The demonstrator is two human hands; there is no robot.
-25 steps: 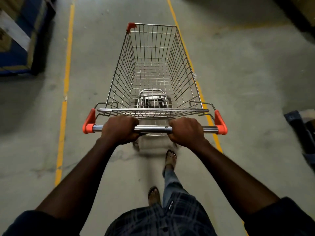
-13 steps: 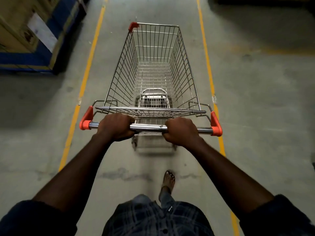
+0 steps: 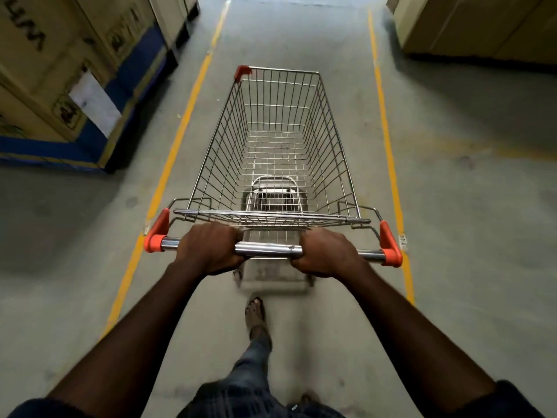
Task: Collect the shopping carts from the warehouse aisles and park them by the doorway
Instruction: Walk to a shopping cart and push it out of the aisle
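One empty silver wire shopping cart [image 3: 275,152] with orange plastic corner caps stands on the grey concrete floor [image 3: 470,236] of the aisle, between two painted yellow floor lines [image 3: 177,137], its nose pointing up the lane. The left hand [image 3: 208,248] and the right hand [image 3: 327,251] each have their grip clamped around the cart's chrome handle bar [image 3: 268,248], one to either side of its middle. This looks like the transport leg for this one cart: it is collected and in hand but not yet parked, and no doorway or other cart shows. Counted: one cart, two hands, two yellow lines, one sandalled foot [image 3: 255,312] just behind the cart, and stacked tan cardboard boxes [image 3: 54,73] left of the cart and more right of it.
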